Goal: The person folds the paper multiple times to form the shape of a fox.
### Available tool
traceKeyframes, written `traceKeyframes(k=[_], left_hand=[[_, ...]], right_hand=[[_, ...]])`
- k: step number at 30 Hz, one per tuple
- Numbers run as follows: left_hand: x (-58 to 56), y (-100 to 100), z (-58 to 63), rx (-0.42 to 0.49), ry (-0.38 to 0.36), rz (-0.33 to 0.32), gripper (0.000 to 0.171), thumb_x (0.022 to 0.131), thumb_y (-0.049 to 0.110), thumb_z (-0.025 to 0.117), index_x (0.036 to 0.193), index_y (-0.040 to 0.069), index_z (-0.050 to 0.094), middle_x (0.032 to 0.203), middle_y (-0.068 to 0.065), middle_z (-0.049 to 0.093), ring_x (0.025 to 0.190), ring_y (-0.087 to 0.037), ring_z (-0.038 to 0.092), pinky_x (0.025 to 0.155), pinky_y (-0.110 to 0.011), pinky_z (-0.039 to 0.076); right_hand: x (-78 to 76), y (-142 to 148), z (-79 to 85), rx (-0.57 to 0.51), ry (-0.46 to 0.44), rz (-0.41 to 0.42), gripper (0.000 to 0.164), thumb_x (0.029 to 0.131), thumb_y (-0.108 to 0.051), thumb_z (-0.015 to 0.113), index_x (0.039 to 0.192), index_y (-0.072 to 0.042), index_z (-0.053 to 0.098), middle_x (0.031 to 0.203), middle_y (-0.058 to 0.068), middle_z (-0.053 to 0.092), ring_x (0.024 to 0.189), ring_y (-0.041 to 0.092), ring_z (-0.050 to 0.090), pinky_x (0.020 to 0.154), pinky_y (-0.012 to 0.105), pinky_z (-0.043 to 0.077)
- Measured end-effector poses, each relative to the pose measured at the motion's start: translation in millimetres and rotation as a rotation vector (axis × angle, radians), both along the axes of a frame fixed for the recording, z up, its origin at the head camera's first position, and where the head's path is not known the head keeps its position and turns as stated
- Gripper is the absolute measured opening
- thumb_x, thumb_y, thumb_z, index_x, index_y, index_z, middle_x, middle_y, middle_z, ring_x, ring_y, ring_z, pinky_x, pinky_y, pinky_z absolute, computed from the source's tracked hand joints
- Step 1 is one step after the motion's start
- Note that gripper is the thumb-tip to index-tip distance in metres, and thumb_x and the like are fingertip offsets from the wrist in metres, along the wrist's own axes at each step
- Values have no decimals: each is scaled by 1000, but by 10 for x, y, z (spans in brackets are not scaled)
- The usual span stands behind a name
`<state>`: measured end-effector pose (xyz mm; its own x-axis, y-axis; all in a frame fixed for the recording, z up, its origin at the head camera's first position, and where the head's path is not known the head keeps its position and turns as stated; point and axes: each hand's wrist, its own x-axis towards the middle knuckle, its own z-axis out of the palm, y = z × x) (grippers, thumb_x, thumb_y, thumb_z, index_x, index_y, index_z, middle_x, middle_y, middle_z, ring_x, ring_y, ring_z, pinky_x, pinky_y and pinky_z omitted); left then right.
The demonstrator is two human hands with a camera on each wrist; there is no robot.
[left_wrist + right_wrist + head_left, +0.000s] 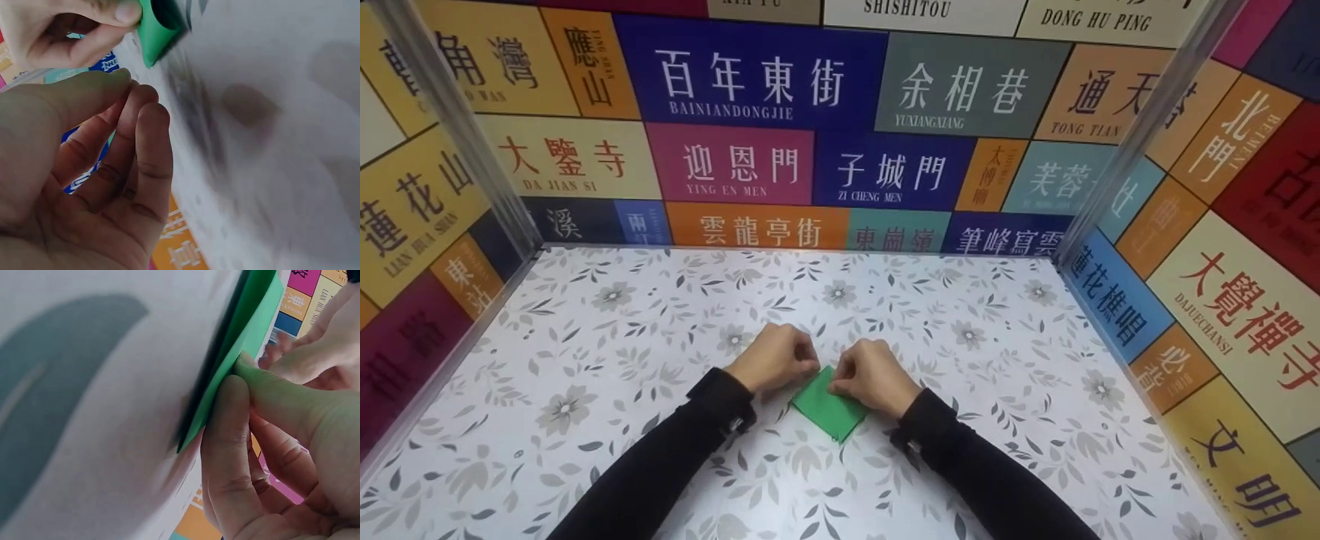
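Note:
A folded green sheet of paper (829,409), turned cornerwise, lies low over the patterned table. My right hand (877,375) pinches it near the far right edge. In the right wrist view, the thumb and index finger grip the edge of the paper (261,323), whose layers stand slightly apart. My left hand (780,358) is beside the paper's far left edge. Seen from the left wrist, this hand (101,163) has loosely bent fingers, thumb tip close to the index tip, and nothing between them. The curled end of the paper (154,36) shows beyond its fingertips.
The table (660,450) is white with grey flowers and leaves. Panels of coloured signs with Chinese characters stand behind it (750,75), at the left (420,217) and at the right (1230,300).

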<state>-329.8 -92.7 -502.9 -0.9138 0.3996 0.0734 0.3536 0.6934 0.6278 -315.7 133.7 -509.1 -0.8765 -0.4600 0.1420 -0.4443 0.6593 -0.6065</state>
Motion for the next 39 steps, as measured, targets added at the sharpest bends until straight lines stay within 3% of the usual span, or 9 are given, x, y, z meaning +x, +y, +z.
traceKeyframes(k=[5, 11, 19, 25, 39], left_hand=[[-98, 35, -70, 30, -82, 39, 8, 96, 14, 95, 93, 10, 89, 83, -2, 84, 67, -9, 64, 65, -22, 54], [-146, 52, -95, 80, -126, 66, 13, 94, 18, 97, 89, 10, 87, 78, -1, 80, 64, -9, 61, 59, -21, 50], [-169, 70, -119, 58, -125, 91, 17, 93, 22, 99, 87, 13, 87, 82, 0, 82, 72, -12, 65, 67, -23, 52], [-188, 91, -124, 33, -77, 63, 15, 93, 22, 99, 86, 13, 88, 81, 0, 82, 74, -13, 66, 75, -27, 55], [-178, 87, -127, 32, -47, 52, 15, 93, 21, 99, 86, 13, 88, 79, 0, 82, 71, -11, 66, 74, -27, 57]], right_hand=[[12, -17, -21, -4, -12, 12, 13, 89, -7, 100, 82, -8, 89, 75, 3, 85, 62, 1, 64, 59, 18, 51], [25, -11, -16, 0, -3, 9, 14, 89, -7, 100, 81, -9, 89, 75, 1, 84, 63, 1, 63, 61, 19, 52], [35, -7, -7, 4, -7, 10, 13, 89, -7, 100, 82, -9, 89, 75, 1, 85, 63, 1, 63, 60, 18, 51], [30, 0, 10, -4, -7, -2, 16, 88, -5, 99, 78, -9, 88, 72, 1, 83, 61, 1, 60, 59, 17, 46], [28, -2, 17, 8, -14, -7, 16, 89, -8, 99, 77, -11, 89, 71, 0, 83, 58, 0, 59, 56, 16, 45]])
